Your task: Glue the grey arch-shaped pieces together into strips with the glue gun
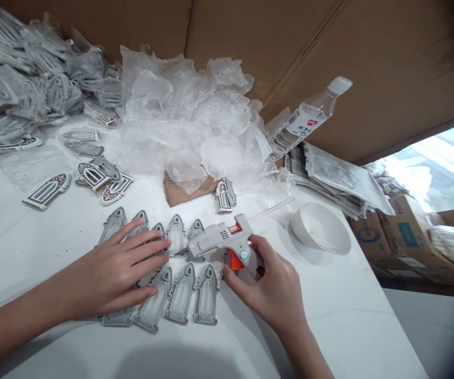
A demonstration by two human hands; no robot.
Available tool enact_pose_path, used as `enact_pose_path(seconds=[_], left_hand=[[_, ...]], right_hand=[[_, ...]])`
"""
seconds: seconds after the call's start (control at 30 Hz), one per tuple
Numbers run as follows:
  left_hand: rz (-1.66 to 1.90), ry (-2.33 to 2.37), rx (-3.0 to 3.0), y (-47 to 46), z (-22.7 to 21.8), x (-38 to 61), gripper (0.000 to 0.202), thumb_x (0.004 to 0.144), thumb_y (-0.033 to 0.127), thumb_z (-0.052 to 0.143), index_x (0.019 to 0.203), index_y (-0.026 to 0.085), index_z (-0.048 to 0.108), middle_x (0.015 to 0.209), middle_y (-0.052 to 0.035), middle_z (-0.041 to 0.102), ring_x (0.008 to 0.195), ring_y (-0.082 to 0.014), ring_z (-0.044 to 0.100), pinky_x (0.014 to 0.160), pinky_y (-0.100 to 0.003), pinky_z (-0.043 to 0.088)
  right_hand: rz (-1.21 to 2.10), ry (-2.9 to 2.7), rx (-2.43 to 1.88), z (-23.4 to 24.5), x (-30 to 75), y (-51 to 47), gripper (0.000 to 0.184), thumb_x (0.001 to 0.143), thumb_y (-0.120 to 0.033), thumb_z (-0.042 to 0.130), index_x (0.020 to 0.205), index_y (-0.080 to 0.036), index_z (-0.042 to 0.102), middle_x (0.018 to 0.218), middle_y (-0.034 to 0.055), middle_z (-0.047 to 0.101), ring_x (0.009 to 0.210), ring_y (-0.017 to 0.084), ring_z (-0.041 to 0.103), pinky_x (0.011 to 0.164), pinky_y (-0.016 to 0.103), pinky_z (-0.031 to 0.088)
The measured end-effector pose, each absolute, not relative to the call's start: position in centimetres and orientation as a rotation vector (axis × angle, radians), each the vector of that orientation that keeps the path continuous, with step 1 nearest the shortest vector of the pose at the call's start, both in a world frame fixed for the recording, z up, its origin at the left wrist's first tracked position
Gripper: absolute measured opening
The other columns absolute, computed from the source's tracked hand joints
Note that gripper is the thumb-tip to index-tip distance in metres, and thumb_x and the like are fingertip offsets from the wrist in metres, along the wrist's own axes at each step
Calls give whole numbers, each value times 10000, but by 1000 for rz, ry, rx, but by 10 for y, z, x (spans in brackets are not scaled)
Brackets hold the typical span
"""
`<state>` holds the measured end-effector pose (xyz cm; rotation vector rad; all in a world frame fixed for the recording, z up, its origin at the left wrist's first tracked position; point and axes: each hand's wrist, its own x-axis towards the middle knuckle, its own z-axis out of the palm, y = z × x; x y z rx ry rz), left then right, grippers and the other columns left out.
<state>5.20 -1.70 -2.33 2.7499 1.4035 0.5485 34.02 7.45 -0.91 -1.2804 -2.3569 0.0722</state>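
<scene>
My right hand is wrapped round the handle of a white hot glue gun with an orange trigger. Its nozzle points left, over the grey arched window-shaped pieces, and a clear glue stick sticks out of its back. Those pieces lie in two rows, hollow side up. My left hand lies flat across the left part of the rows, fingers spread, covering several pieces. A small arched piece with brown and white trim leans against another beyond the glue gun.
Crumpled clear plastic bags heap up at the back. Bagged arched pieces pile at the back left, with loose trimmed pieces before them. A tilted plastic bottle, stacked flat packs and a white bowl are at right.
</scene>
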Motion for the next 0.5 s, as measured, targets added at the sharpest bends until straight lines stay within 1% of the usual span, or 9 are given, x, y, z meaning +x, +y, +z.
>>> enact_pose_path(seconds=[0.13, 0.27, 0.4, 0.5], left_hand=[[545, 1406, 2733, -18, -23, 52, 338, 975, 394, 482, 1237, 226, 614, 1335, 12, 618, 1294, -176, 492, 1245, -329, 21], [564, 1415, 2708, -18, -23, 53, 325, 972, 390, 493, 1223, 228, 619, 1317, 8, 629, 1298, -177, 489, 1243, -334, 26], [580, 1435, 2680, -16, -20, 58, 320, 967, 395, 504, 1225, 239, 614, 1306, 17, 633, 1296, -178, 487, 1238, -336, 45], [565, 1430, 2694, -14, -17, 67, 360, 969, 416, 497, 1273, 242, 582, 1345, 15, 608, 1300, -177, 485, 1234, -334, 41]], right_hand=[[62, -2325, -1305, -10, 343, 75, 441, 704, -459, 680, 1017, -180, 543, 678, -41, 596, 510, 57, 504, 454, 146, 378], [112, -2194, -1378, -6, 347, 80, 470, 698, -489, 689, 1025, -179, 554, 726, -29, 619, 511, 54, 517, 471, 151, 415], [141, -2093, -1450, -1, 354, 85, 514, 689, -540, 691, 1028, -175, 566, 750, -10, 635, 564, 83, 574, 505, 172, 451], [110, -2072, -1494, -1, 361, 86, 536, 685, -575, 678, 1020, -170, 573, 761, 4, 637, 564, 94, 574, 503, 183, 435]])
